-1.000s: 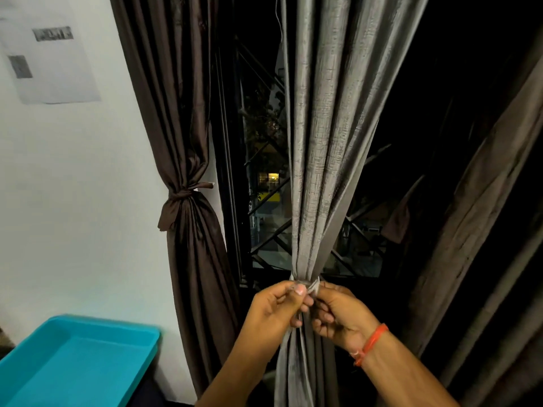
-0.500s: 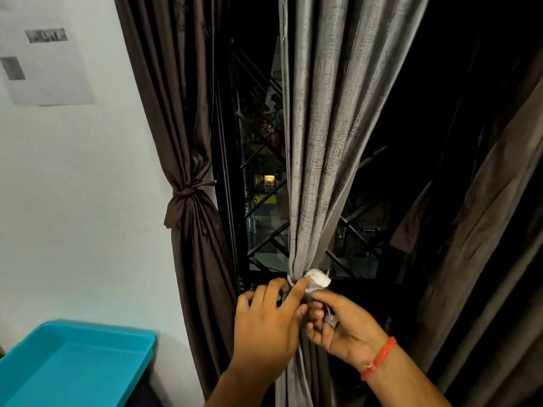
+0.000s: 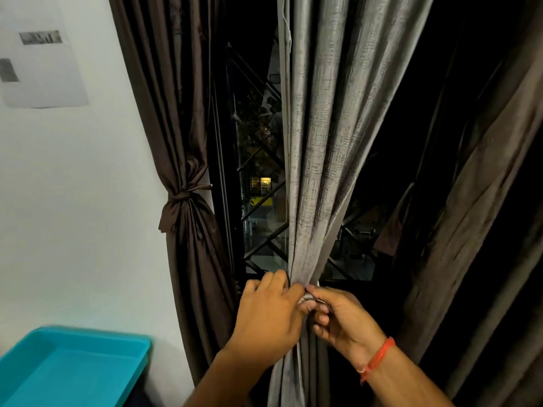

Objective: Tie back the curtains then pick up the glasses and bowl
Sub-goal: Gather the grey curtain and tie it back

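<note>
A grey curtain (image 3: 326,148) hangs in the middle of the window, gathered tight at waist height. My left hand (image 3: 269,312) wraps around the gathered part from the left. My right hand (image 3: 340,317) pinches a pale tie (image 3: 307,297) at the gather, thumb and fingers curled on it. Most of the tie is hidden between my hands. To the left, a dark brown curtain (image 3: 188,248) hangs tied back with a knot at its middle. No glasses or bowl are in view.
A teal tray (image 3: 70,368) sits at the lower left against the white wall (image 3: 79,215), which has a paper sheet (image 3: 38,54) taped to it. More dark brown curtain (image 3: 476,201) hangs on the right. A window grille (image 3: 261,201) shows behind.
My hands have drawn closer together on the gather. The white bundle of tie seen above my right hand half a second ago is now mostly covered by my fingers.
</note>
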